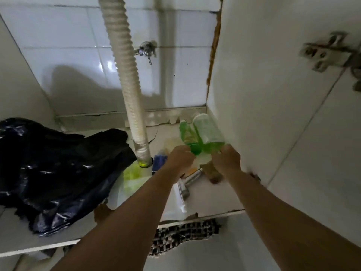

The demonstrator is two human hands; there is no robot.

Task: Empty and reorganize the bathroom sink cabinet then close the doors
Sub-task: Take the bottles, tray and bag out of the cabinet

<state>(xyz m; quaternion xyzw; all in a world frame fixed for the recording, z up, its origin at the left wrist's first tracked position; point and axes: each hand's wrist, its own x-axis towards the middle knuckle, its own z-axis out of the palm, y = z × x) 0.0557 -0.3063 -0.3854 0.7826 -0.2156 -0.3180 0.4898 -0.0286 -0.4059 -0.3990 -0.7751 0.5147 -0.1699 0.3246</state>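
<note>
Left hand (pixel 180 158) grips smaller green bottle (pixel 189 137); right hand (pixel 226 160) grips larger green bottle (pixel 209 132), bottles touching.

Both arms reach into the open sink cabinet. The left hand (pixel 180 156) grips the lower end of a green bottle (pixel 188 136); the right hand (pixel 226 158) grips the lower end of a second, paler green bottle (pixel 208 131). The two bottles touch and tilt away toward the rear right corner, against the side panel (pixel 273 85). A corrugated drain hose (pixel 125 75) drops to the cabinet floor (pixel 213 198). A black plastic bag (pixel 48 173) lies at left. A blue container (pixel 159 160), a yellow-green bag (pixel 132 176) and a chrome fitting (pixel 188 182) lie beneath the hands. A shut-off valve (pixel 146 50) sits on the tiled wall. A door hinge (pixel 328 52) is at upper right.
</note>
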